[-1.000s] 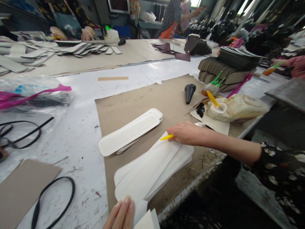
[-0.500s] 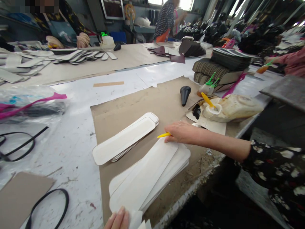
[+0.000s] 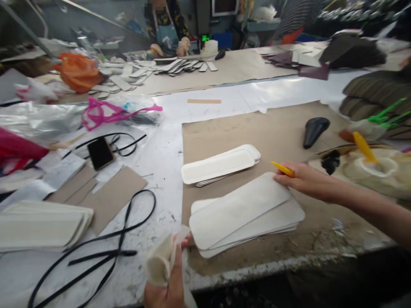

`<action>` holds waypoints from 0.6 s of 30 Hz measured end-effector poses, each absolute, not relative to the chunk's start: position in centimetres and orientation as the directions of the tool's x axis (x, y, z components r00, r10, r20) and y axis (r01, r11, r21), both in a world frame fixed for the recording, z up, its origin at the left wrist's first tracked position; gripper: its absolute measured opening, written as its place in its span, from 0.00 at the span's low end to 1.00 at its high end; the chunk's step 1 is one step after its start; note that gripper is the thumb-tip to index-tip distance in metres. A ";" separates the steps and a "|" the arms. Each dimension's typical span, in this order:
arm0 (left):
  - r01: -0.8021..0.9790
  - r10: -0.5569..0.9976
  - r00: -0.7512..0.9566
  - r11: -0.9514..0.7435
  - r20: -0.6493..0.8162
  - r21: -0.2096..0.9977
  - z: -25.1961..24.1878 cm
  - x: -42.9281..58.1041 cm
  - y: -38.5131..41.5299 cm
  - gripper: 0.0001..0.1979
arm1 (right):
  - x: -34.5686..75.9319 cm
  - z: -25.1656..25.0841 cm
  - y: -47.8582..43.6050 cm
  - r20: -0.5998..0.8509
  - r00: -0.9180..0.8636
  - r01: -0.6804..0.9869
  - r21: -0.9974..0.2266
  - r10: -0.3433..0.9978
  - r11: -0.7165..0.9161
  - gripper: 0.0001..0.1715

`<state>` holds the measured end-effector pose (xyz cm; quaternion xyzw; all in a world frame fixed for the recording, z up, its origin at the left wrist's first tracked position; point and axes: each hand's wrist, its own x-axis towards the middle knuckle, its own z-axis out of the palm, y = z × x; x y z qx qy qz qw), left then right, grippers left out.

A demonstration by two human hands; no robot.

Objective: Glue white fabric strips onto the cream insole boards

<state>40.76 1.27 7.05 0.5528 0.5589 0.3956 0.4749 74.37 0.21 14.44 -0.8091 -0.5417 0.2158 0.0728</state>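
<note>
My right hand (image 3: 300,179) is closed around a yellow plastic stick (image 3: 284,169) with a pointed tip. Its fingers also rest at the upper right end of a fanned stack of white, round-ended strips (image 3: 240,211). Low in the view, my left hand (image 3: 170,273) grips a curled cream-white sheet (image 3: 159,259), with its fingers close to the stack's lower left end. Just behind lies a second, smaller pile of white strips (image 3: 221,163) with a raised-looking border. Both piles lie on brown paper (image 3: 205,134).
At right is a cut-open plastic container (image 3: 393,167) with another yellow stick (image 3: 366,147), near green-tipped bottles (image 3: 374,124). A black cone-shaped object (image 3: 315,131) lies behind. Leftward are a phone (image 3: 100,153), black cords (image 3: 120,239) and cream strips (image 3: 41,224). A co-worker's hands (image 3: 183,46) are across the table.
The view has swung left, bringing the phone and cream strips into sight. My left hand now shows a curled sheet in its grip. The right hand remains at the stack's upper end.
</note>
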 end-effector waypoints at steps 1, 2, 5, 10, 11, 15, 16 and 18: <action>0.155 0.978 -0.003 0.206 -0.208 0.966 7.3 41.0 1.5 0.18 | 74.3 14.7 0.2 -0.259 0.323 0.833 -0.378 0.910 -0.404 0.14; 0.031 0.948 -0.023 0.320 -0.319 0.947 7.6 41.2 1.9 0.16 | 74.2 14.9 0.0 -0.254 0.326 0.815 -0.412 0.911 -0.407 0.15; -0.319 0.820 0.081 0.559 -0.566 0.765 8.2 41.7 2.8 0.17 | 73.6 15.6 -0.6 -0.282 0.312 0.734 -0.534 0.907 -0.419 0.19; -0.250 0.801 0.065 0.591 -0.595 0.767 8.0 41.5 3.1 0.26 | 72.5 16.3 -1.7 -0.282 0.327 0.660 -0.615 0.902 -0.432 0.24; -0.231 0.802 0.060 0.590 -0.594 0.774 7.9 41.4 3.1 0.26 | 72.3 16.4 -1.9 -0.283 0.327 0.654 -0.621 0.902 -0.432 0.25; -0.139 0.823 0.055 0.567 -0.565 0.812 7.6 41.2 2.8 0.25 | 71.6 16.6 -2.7 -0.272 0.309 0.643 -0.646 0.911 -0.411 0.26; -0.114 0.833 0.042 0.553 -0.552 0.826 7.7 41.2 2.6 0.24 | 71.3 16.7 -2.8 -0.262 0.312 0.639 -0.653 0.913 -0.406 0.26; -0.096 0.849 0.018 0.527 -0.528 0.845 8.0 41.2 2.3 0.24 | 70.6 16.8 -3.1 -0.255 0.337 0.615 -0.669 0.906 -0.417 0.26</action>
